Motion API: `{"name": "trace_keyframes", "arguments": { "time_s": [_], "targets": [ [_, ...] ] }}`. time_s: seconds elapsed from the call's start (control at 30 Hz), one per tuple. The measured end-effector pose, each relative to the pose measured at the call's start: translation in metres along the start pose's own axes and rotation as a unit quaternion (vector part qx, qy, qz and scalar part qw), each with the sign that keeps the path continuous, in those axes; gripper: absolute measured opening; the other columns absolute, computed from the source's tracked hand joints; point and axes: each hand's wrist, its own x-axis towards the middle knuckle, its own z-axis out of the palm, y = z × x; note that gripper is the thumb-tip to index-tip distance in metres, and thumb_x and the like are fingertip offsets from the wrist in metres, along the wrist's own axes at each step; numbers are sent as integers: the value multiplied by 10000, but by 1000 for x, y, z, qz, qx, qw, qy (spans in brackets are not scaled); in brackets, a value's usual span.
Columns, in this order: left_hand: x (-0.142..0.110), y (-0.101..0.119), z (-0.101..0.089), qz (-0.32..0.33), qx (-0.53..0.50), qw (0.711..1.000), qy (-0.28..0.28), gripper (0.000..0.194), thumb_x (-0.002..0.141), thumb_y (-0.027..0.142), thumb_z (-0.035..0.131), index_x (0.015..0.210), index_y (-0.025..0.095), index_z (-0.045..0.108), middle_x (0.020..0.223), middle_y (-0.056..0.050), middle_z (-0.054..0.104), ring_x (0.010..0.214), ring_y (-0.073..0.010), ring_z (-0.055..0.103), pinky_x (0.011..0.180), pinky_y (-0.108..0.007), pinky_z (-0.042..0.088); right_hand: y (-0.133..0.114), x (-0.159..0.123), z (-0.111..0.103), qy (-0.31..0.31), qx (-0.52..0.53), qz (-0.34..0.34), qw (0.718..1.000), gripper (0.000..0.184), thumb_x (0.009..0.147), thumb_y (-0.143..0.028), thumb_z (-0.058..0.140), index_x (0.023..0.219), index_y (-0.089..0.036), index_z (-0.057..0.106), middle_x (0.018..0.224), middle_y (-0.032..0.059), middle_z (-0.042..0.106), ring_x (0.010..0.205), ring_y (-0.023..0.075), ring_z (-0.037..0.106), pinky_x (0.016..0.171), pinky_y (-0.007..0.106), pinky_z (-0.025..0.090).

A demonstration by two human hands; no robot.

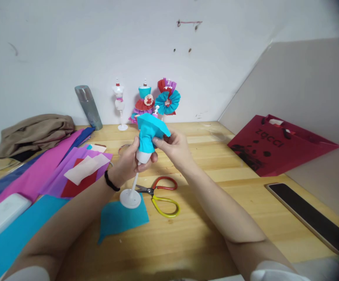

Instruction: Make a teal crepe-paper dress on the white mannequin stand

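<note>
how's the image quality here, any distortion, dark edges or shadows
Head view: the flask leans outward, probably lens distortion; head view: the far right edge darkens and blurs; head view: soft shadow dims the near side of the table.

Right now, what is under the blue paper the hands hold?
A small white mannequin: its lower end, on a stand, shows below the blue paper, and a white knob above. Its middle is covered.
</note>
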Motion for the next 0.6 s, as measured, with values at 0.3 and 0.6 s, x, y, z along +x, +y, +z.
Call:
{"name": "trace_keyframes", "arguments": {
  "time_s": [0.3, 0.6],
  "targets": [
    [3, -3, 1, 58, 3, 996, 65, 656, 892, 759, 499, 741, 135, 633, 578, -43, 631, 335, -43, 331, 347, -212, 201, -6, -6, 5, 60, -64, -18, 996, 143, 727, -322, 632, 656, -214, 571, 520, -33, 561, 472, 109, 490, 471, 252, 418],
    [1, -2, -1, 69, 19, 995, 75, 659, 942, 745, 418, 768, 144, 624, 569, -41, 631, 334, -44, 356, 354, -205, 206, -6, -1, -3, 1, 11, 18, 1000, 261, 698, -402, 734, 676, -202, 569, 555, -53, 499, 506, 93, 443, 493, 246, 394]
  ]
}}
